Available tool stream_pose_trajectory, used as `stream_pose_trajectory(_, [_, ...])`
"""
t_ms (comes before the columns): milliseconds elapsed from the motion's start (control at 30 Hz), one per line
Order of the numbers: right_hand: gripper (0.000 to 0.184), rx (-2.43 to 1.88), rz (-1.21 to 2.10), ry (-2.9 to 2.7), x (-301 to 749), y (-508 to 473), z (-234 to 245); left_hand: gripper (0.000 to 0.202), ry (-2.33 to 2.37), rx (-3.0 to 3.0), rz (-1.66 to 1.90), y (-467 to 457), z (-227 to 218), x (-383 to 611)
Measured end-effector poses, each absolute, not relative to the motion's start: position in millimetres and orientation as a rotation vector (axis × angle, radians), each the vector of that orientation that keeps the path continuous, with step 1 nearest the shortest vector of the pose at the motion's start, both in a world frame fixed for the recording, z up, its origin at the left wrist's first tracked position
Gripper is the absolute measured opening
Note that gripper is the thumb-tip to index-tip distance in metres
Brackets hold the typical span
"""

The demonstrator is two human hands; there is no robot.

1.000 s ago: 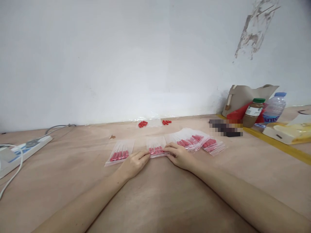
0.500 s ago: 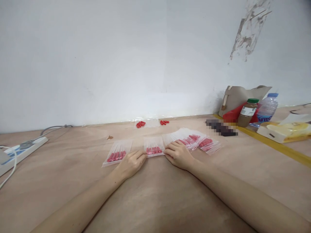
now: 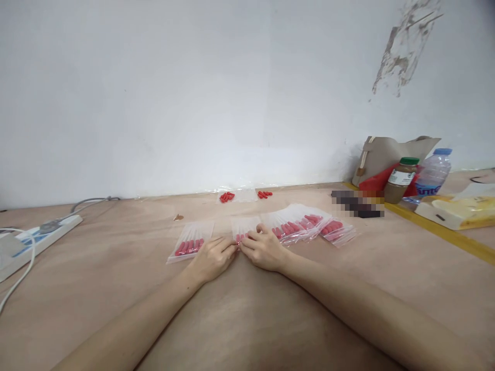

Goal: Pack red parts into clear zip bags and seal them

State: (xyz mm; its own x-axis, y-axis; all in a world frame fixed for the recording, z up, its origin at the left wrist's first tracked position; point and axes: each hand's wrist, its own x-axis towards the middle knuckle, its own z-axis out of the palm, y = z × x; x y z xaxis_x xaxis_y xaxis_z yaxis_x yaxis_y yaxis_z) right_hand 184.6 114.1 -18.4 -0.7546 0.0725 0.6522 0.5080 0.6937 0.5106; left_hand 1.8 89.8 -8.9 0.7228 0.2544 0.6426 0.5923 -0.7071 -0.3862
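A clear zip bag (image 3: 245, 225) with small red pieces in it lies flat on the table in front of me. My left hand (image 3: 217, 256) pinches the near left corner of this bag. Close beside it, my right hand (image 3: 265, 248) has its fingertips closed on the same near edge and covers much of the red pieces. Another zip bag (image 3: 189, 245) with a row of red pieces lies left of my left hand. To the right of my right hand, several filled bags (image 3: 305, 222) overlap in a fan.
By the wall lie small bags with red pieces (image 3: 227, 197). A power strip (image 3: 42, 239) with cables is at the left. On the right are a blurred dark object (image 3: 358, 203), a jar (image 3: 402, 180), a water bottle (image 3: 433, 172), a grey bag (image 3: 381, 154) and a tissue pack (image 3: 460, 211).
My right hand has slid left along the bag's near edge, up to my left hand, and now hides part of the red pieces. My left hand stays at the corner. The view has shifted slightly.
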Motion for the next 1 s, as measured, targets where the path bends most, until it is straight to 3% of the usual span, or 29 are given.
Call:
stream_pose_trajectory(600, [0.024, -0.638, -1.085, -2.187, 238, 109, -19, 0.019, -0.68, -2.361, -0.748, 85, -9, -3])
stream_pose_trajectory(767, [0.025, -0.673, -0.892, -2.154, 233, 107, -23, 0.012, -0.873, -2.42, -0.709, 79, -5, 1])
stream_pose_trajectory(1000, [0.018, -0.654, -0.454, -2.32, 239, 101, -11, 0.033, -0.929, -2.427, -0.708, 87, -5, 1])
